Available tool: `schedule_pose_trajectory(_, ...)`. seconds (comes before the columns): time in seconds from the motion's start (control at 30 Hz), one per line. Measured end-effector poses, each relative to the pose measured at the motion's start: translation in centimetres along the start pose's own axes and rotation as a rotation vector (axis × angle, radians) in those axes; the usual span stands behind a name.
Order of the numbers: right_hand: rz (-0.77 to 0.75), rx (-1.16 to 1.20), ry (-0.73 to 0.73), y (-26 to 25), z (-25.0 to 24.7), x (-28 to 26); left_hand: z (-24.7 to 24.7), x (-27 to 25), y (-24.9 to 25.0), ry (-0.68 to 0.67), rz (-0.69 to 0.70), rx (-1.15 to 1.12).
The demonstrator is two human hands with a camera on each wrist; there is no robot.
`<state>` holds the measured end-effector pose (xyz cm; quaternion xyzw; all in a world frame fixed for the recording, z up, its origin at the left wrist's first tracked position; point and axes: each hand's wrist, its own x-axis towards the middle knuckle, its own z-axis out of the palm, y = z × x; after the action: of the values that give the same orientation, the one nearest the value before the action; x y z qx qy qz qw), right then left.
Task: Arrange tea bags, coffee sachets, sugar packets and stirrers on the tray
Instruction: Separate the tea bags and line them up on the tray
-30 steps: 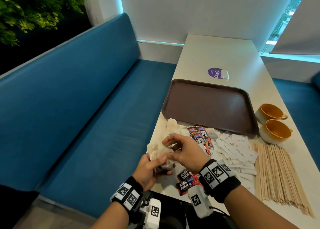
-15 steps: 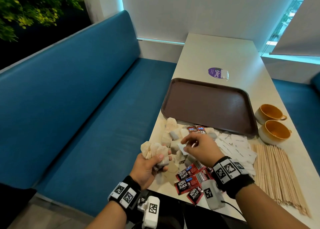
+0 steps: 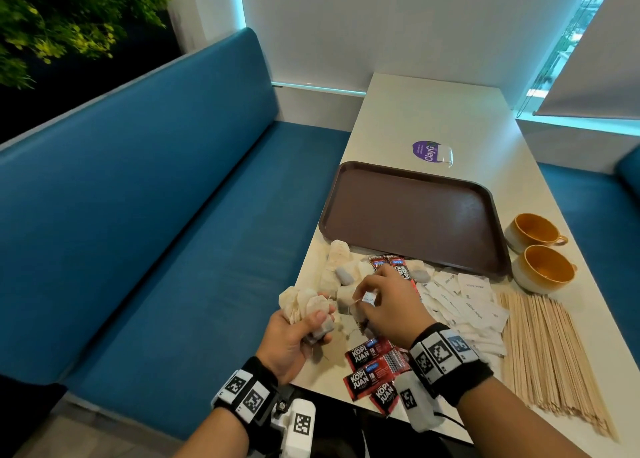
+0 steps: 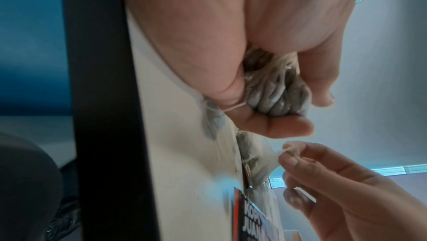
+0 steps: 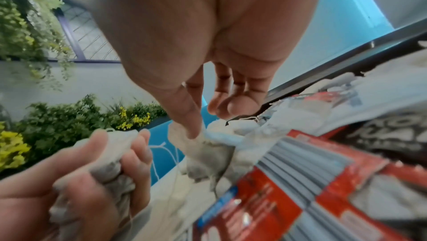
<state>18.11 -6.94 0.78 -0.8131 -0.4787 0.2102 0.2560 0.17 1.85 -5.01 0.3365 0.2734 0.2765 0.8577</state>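
Observation:
My left hand grips a bunch of tea bags at the table's near left edge; the bunch fills its curled fingers. Just to its right, my right hand pinches the top of another tea bag that still lies on the table. More loose tea bags lie beyond the hands. Red coffee sachets lie by my right wrist, others near the tray. White sugar packets and wooden stirrers spread to the right. The brown tray holds nothing.
Two orange cups stand right of the tray. A purple sticker marks the white table behind the tray. A blue bench runs along the left, close to the table's edge.
My left hand has lifted the tea bag bunch slightly off to the left. My right hand reached forward into the pile, then drew back and now pinches one tea bag.

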Motion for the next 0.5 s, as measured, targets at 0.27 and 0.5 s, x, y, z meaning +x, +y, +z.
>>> schedule_pose_trajectory(0.27,-0.060,0.515,0.075,-1.7,-1.0,-0.5,0.2,-0.2,0.2,0.068,-0.053,-0.025)
schedule_pose_trajectory(0.5,0.071,0.754,-0.318,-3.7,0.6,-0.5,0.3,0.0,0.3,0.052,-0.053,0.049)
